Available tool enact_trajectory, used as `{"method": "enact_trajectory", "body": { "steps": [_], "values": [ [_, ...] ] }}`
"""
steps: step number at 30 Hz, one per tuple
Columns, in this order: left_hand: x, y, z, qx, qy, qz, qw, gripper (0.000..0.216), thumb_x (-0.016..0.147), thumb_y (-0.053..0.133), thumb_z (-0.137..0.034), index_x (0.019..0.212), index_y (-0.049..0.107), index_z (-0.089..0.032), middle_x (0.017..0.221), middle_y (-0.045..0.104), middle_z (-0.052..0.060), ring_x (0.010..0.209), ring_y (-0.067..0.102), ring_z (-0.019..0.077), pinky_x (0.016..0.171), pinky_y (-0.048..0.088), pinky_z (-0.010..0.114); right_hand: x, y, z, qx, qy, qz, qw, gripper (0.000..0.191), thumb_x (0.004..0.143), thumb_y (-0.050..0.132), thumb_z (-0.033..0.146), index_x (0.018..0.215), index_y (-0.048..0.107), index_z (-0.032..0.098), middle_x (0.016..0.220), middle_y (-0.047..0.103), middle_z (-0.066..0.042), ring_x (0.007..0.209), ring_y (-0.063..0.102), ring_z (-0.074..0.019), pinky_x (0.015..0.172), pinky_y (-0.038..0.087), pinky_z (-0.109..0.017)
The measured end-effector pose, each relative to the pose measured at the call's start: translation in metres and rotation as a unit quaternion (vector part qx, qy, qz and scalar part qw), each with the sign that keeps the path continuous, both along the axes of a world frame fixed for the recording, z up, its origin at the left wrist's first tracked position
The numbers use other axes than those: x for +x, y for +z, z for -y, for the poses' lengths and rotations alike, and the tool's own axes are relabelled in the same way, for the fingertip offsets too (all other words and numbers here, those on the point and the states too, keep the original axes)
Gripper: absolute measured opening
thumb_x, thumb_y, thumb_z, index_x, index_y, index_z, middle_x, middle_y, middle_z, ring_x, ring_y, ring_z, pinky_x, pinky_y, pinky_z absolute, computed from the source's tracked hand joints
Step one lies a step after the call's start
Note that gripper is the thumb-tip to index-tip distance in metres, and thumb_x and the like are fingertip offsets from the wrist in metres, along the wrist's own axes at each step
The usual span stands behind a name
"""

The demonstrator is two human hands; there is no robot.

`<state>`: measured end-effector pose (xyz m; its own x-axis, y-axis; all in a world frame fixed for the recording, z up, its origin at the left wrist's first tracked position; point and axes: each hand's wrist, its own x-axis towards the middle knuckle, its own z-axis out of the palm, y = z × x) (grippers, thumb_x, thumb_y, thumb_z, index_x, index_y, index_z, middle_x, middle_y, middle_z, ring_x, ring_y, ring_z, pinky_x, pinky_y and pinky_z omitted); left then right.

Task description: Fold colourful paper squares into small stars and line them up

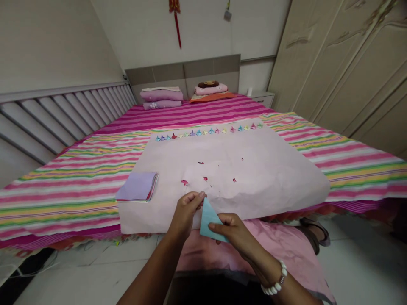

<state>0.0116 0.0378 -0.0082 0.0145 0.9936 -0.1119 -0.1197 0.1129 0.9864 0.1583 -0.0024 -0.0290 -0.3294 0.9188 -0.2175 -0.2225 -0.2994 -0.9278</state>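
A light blue sheet of origami paper (208, 218), folded into a triangle, is held up in front of my lap, over the near edge of the bed. My left hand (187, 209) pinches at its upper tip with thumb and fingers. Lower down, my right hand (233, 231) grips the paper's right side, thumb on the front face. Some of the fingers behind the paper are hidden. To the left, a stack of square origami paper (136, 186) with a purple top sheet lies on a large pale sheet (270, 169). Small folded paper pieces (199, 132) in several colours form a row along its far edge.
The pale sheet has several small torn holes in its middle. Beneath it is a striped bedspread (79, 169). Folded bedding (162, 98) sits by the headboard (213, 72). A metal rail (70, 101) runs along the left, and a wardrobe (343, 63) stands right.
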Motion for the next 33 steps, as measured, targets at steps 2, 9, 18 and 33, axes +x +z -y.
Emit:
{"method": "enact_trajectory", "body": {
  "steps": [2,9,18,33],
  "values": [
    [0.001,-0.002,0.005,-0.021,0.006,0.03,0.999,0.033,0.072,0.069,-0.045,0.088,0.069,-0.016,0.08,0.063,0.003,0.072,0.054,0.0129,0.066,0.041,0.024,0.002,0.0,-0.002,0.012,-0.035,0.005,0.999,0.028,0.065,0.073,0.039,0.055,0.061,0.016,0.05,0.05,0.004,0.047,0.044,-0.0106,0.047,0.036,-0.024],
    [0.0,-0.02,0.028,-0.033,-0.101,0.002,0.994,0.027,0.073,0.071,-0.038,0.065,0.062,-0.013,0.056,0.052,-0.003,0.057,0.045,0.0091,0.057,0.035,0.021,0.009,0.011,-0.004,0.094,-0.086,0.062,0.99,0.037,0.072,0.069,0.044,0.053,0.051,0.017,0.05,0.043,0.005,0.048,0.037,-0.0096,0.046,0.028,-0.023],
    [0.002,-0.019,0.032,-0.09,-0.159,0.157,0.97,0.038,0.068,0.074,-0.045,0.059,0.051,-0.016,0.052,0.042,-0.005,0.052,0.041,0.0083,0.056,0.034,0.023,0.015,0.035,0.004,0.067,-0.046,-0.083,0.993,0.031,0.085,0.057,0.044,0.075,0.065,0.016,0.057,0.054,0.001,0.056,0.048,-0.0129,0.057,0.038,-0.025],
    [0.003,-0.024,0.036,-0.09,-0.203,0.22,0.95,0.033,0.072,0.072,-0.041,0.064,0.054,-0.015,0.052,0.038,-0.006,0.053,0.042,0.0091,0.057,0.033,0.023,0.016,0.033,0.005,0.036,-0.054,-0.121,0.991,0.013,0.08,0.063,0.029,0.075,0.067,0.017,0.055,0.055,0.003,0.051,0.048,-0.0107,0.055,0.039,-0.023]
  ]
}}
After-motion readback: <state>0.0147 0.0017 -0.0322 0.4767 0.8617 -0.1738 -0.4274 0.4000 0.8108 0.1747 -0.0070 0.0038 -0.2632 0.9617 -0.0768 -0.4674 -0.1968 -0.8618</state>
